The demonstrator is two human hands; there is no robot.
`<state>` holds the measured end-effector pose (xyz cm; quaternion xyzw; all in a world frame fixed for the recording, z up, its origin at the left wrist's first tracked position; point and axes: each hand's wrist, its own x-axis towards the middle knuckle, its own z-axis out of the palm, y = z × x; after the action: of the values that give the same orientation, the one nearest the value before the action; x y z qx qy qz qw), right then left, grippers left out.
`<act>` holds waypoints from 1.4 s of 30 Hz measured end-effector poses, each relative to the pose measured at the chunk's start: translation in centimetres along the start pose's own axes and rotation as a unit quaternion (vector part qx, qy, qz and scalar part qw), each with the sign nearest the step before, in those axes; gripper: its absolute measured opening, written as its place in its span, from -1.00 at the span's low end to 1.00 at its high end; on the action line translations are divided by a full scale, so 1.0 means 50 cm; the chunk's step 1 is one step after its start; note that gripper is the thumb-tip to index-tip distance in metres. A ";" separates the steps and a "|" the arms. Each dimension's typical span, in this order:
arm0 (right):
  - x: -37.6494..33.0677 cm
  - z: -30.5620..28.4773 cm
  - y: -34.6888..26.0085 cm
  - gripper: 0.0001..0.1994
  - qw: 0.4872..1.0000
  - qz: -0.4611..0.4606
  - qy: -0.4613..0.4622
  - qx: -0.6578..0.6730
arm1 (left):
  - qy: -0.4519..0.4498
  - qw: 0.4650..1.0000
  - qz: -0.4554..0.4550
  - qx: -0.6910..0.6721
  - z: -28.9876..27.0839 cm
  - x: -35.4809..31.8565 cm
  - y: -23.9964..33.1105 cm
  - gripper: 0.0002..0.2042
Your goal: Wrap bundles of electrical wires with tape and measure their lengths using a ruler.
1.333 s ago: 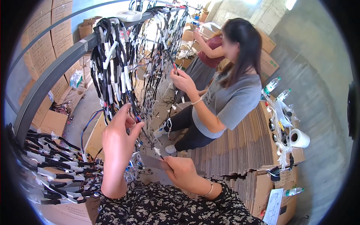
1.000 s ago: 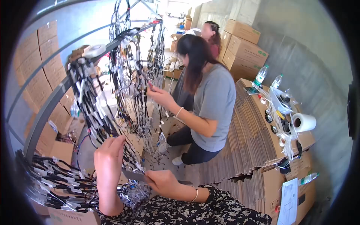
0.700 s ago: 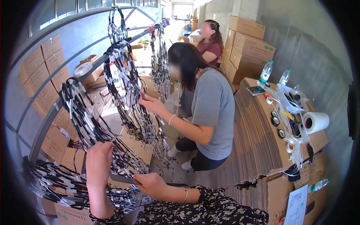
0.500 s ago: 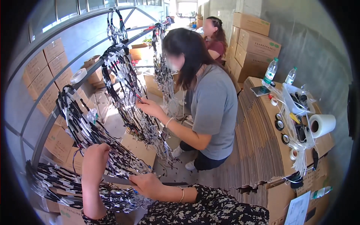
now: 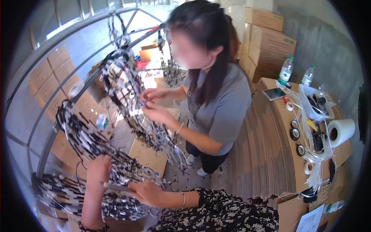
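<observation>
Bundles of black and white cables (image 5: 85,143) hang from a slanted grey metal rail (image 5: 50,139) on the left. My left hand (image 5: 98,170) is raised against the lowest bundle (image 5: 65,193), fingers closed into its strands. My right hand (image 5: 145,192) sits just to the right, pinching a thin pale strand (image 5: 116,187) that runs across to my left hand. A co-worker in a grey shirt (image 5: 224,112) stands facing me, both of that person's hands (image 5: 152,104) working in another hanging bundle (image 5: 123,89) further along the rail.
A tall stack of flat cardboard (image 5: 262,154) stands at the right, topped with tape rolls (image 5: 295,133), a white paper roll (image 5: 340,131), white ties, a phone and two water bottles (image 5: 286,71). Brown cartons (image 5: 270,34) are piled behind and along the left wall.
The view has swung and dropped, so the co-worker now looms closer. My hands have sunk from the upper bundle to the lowest one and stay together on a strand.
</observation>
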<state>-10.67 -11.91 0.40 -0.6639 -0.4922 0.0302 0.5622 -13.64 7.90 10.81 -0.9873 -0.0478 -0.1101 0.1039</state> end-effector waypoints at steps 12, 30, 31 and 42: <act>0.039 -0.022 0.017 -0.77 0.991 0.088 0.036 0.090 | 0.050 0.862 -0.164 -0.478 0.005 -0.009 -0.037 -0.71; 0.075 -0.008 0.012 -0.80 0.974 0.171 0.013 0.147 | 0.159 0.605 -0.167 -0.762 0.122 -0.085 0.030 -0.76; 0.094 -0.003 -0.007 -0.76 0.976 0.184 0.009 0.113 | 0.167 0.603 -0.171 -0.761 0.119 -0.087 0.036 -0.74; 0.121 0.022 -0.015 -0.89 0.968 0.153 0.070 0.187 | 0.208 0.721 -0.234 -0.618 0.080 -0.109 0.037 -0.74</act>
<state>-8.69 -7.02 3.68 -0.6152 -0.3293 0.1605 0.6980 -17.90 6.56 5.41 -0.7423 -0.1756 -0.3390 -0.5506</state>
